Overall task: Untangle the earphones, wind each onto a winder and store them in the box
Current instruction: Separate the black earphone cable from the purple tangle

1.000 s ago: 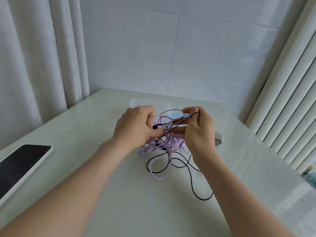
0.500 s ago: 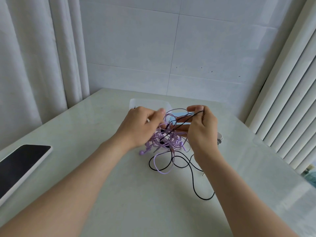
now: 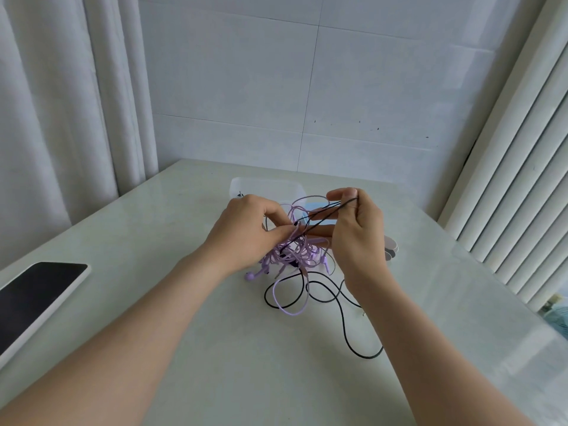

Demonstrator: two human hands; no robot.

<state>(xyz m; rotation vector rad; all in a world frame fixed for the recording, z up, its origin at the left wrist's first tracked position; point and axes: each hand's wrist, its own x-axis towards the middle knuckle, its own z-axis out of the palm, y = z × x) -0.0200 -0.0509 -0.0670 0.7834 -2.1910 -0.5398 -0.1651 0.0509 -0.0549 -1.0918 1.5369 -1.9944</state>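
1. Nearest the camera, a phone (image 3: 33, 299) lies screen-up at the left edge of the tabletop (image 3: 184, 364), well apart from the rest.
2. Next up, slack loops of the black earphone cable (image 3: 344, 327) and the purple earphone cable (image 3: 287, 312) trail on the tabletop between the forearms.
3. Above those, both cables bunch into one knot (image 3: 295, 256), held up by the hands. The left hand (image 3: 242, 232) has its grip pinched on purple strands at the knot's left side. The right hand (image 3: 356, 229) has its grip clamped on black strands that run taut down into the knot.
4. Just past the right hand, the winders (image 3: 392, 247) peek out, mostly hidden.
5. Farthest back, the clear box (image 3: 264, 186) sits on the tabletop right behind the hands.
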